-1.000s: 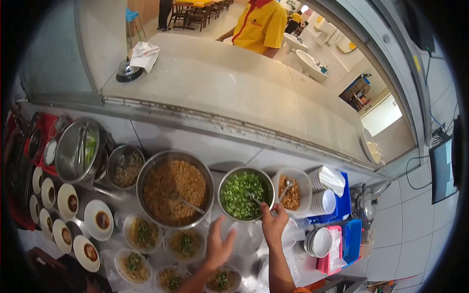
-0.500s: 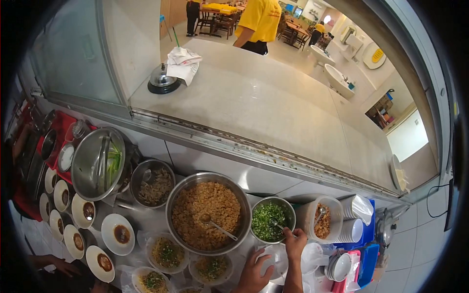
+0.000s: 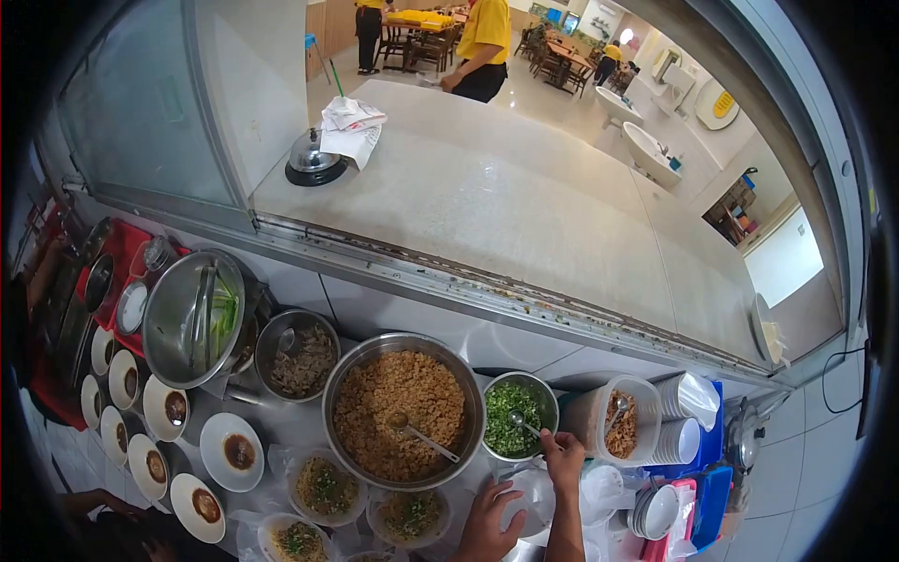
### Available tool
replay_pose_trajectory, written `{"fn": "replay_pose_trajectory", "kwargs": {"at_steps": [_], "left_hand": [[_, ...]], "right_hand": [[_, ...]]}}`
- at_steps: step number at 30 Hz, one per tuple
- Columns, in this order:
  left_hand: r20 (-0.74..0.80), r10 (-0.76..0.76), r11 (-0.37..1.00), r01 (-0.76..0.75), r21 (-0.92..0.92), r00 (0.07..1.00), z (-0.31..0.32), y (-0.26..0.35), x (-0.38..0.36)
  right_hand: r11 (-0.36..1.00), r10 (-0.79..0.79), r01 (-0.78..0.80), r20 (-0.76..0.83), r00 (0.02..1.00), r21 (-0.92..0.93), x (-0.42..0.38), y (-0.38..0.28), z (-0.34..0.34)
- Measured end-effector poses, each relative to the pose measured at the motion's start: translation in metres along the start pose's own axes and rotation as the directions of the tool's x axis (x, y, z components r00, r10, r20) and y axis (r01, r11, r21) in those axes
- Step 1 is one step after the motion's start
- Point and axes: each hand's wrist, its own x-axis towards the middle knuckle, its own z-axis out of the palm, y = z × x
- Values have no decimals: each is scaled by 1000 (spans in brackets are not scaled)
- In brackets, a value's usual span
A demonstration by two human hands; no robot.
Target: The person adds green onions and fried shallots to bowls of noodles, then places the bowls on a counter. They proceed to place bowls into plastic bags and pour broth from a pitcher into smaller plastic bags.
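Observation:
My right hand (image 3: 563, 459) is closed around the handle of a spoon (image 3: 524, 424), whose head rests among chopped green onions (image 3: 508, 406) in a small steel bowl (image 3: 552, 398). Below and left of it, my left hand (image 3: 491, 525) holds nothing, its fingers apart and slightly curled beside a plastic-lined white bowl (image 3: 534, 496). Left of that hand stand bowls of noodles (image 3: 409, 514) topped with green onion. A large steel bowl of brown minced topping (image 3: 393, 384) with a ladle (image 3: 426, 438) lies just beyond them.
White bowls with dark sauce (image 3: 232, 452) stand at the left, near another person's hand (image 3: 120, 506). A steel bowl with tongs (image 3: 198, 323) sits behind them. At right are a plastic tub (image 3: 621, 431) and stacked cups (image 3: 676, 440). A service bell (image 3: 314, 155) stands on the ledge.
The spoon head has shifted left and up within the green onions, my right hand moving slightly with it. Beyond the window, a person in yellow has moved left.

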Motion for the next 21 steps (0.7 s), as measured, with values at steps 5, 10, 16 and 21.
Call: {"fn": "replay_pose_trajectory", "kwargs": {"at_steps": [5, 10, 16, 21], "left_hand": [[-12, 22, 999, -22, 36, 1000, 2, -1, -1], [-58, 51, 998, -49, 38, 997, 2, 6, -1], [15, 71, 997, -71, 17, 997, -12, 19, 8], [-31, 138, 990, -137, 22, 990, -13, 29, 12]], "right_hand": [[996, -65, 68, 51, 997, -53, -3, 1, -5], [984, -126, 133, 62, 990, -121, -14, -22, -10], [976, -177, 181, 47, 983, -124, -23, -30, -14], [978, -191, 189, -14, 981, -88, -32, -42, -21]]}}
